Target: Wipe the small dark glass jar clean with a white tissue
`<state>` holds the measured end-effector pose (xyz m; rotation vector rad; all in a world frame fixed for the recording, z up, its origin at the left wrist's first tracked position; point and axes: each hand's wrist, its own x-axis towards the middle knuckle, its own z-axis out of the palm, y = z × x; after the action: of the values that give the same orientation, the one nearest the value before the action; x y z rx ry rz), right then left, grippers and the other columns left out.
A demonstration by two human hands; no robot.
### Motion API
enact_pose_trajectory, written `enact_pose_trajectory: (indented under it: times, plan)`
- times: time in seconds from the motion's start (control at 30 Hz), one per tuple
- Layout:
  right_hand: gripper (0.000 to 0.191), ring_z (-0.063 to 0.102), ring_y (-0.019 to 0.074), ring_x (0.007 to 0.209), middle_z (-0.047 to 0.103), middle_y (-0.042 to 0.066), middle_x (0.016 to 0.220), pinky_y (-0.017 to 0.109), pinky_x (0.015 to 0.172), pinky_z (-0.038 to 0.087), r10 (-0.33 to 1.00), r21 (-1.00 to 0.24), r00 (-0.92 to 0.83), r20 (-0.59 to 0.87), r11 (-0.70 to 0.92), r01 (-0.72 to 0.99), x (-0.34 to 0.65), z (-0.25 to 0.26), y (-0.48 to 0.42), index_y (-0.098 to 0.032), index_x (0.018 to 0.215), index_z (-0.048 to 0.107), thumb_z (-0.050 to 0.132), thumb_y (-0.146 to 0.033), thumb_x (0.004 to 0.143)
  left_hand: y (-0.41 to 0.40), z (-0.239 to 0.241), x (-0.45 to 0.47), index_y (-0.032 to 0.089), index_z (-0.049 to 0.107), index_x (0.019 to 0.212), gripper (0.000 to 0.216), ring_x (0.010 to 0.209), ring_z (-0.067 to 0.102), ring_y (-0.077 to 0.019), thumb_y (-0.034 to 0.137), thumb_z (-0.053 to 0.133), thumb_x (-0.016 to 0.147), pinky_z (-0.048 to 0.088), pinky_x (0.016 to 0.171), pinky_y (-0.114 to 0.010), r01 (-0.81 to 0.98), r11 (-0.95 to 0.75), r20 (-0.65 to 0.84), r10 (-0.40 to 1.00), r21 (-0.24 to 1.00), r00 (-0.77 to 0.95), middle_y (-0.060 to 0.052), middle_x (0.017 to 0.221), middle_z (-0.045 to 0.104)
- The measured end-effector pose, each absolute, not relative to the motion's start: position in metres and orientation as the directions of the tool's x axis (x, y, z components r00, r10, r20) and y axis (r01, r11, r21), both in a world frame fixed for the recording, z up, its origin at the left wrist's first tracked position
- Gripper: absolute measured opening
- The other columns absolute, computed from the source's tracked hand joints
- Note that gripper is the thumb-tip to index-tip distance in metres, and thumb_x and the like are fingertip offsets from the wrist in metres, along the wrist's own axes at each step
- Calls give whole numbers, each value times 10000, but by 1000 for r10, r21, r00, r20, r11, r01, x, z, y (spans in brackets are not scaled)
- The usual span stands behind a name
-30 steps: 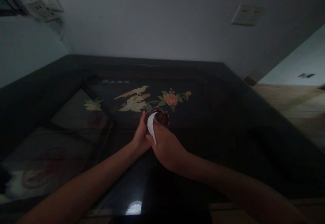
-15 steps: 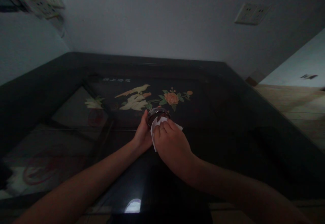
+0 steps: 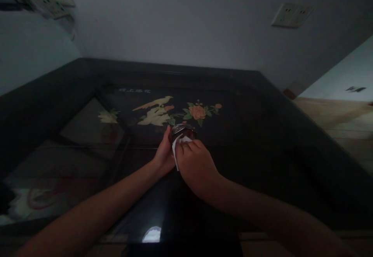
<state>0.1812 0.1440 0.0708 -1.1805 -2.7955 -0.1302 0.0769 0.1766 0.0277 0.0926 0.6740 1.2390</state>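
- Since half a second ago the white tissue [image 3: 176, 151] has been gathered in: the flap that stuck out to the right of the knuckles is gone, and only a strip shows at the left edge of the right hand [image 3: 194, 164], which has edged a little towards the left hand.
- Two bare hands, one small glass [image 3: 183, 131], one tissue.
- The left hand [image 3: 163, 154] is wrapped round the near left side of the small glass, thumb up along its wall, steadying it where it stands on the table.
- The right hand has its fingers curled tight, pressing the bunched tissue against the near rim of the glass.
- The glass stands upright near the middle of the table [image 3: 262, 132], just in front of the painted flower [image 3: 197, 112].
- The table is dark and glossy, with one pale bird [image 3: 155, 111] and a smaller leaf motif [image 3: 107, 117] to the left; a patch of light [image 3: 151, 234] is reflected at its near edge.
- Behind it is a plain grey wall [image 3: 175, 24] with one double socket [image 3: 292, 15] at the upper right and a cluster of sockets [image 3: 54, 0] at the upper left; pale wooden floor [image 3: 335, 117] lies to the right.
- A short line of characters [image 3: 134, 91] sits above the bird, too small to read.
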Motion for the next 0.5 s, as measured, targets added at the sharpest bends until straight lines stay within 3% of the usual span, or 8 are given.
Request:
enact_pose_trajectory:
  times: [0.17, 0.33, 0.43, 0.5]
  plan:
    - [282, 643, 248, 996, 686, 164, 1080, 385, 914, 471, 720, -290, -691, 64, 676, 677, 184, 73, 149, -53, 1142, 586, 412, -59, 920, 176, 31, 77, 172, 633, 1178, 489, 1021, 663, -241, 454, 285, 982, 439, 1011, -407, -852, 360, -429, 885, 380, 182, -90, 1046, 724]
    - [289, 626, 208, 1083, 663, 132, 1179, 334, 960, 466, 842, -823, -534, 78, 357, 442, 183, 68, 151, -96, 1195, 553, 413, -144, 947, 173, 34, 78, 162, 575, 1269, 496, 1023, 663, -229, 440, 272, 992, 455, 992, -385, -846, 304, -396, 910, 438, 123, -96, 1064, 720]
    - [311, 631, 194, 1079, 639, 111, 1244, 321, 947, 482, 875, -919, -478, 77, 248, 306, 182, 67, 151, -127, 1229, 544, 403, -160, 954, 173, 34, 79, 154, 560, 1291, 501, 1018, 664, -233, 429, 264, 995, 463, 980, -380, -845, 293, -388, 915, 446, 112, -100, 1062, 721]
    - [313, 626, 201, 1087, 637, 129, 1243, 325, 962, 471, 863, -888, -500, 71, 283, 362, 182, 68, 152, -104, 1232, 544, 419, -152, 949, 173, 34, 79, 162, 549, 1302, 492, 1018, 664, -236, 425, 269, 994, 463, 980, -393, -849, 290, -383, 917, 442, 113, -102, 1067, 720]
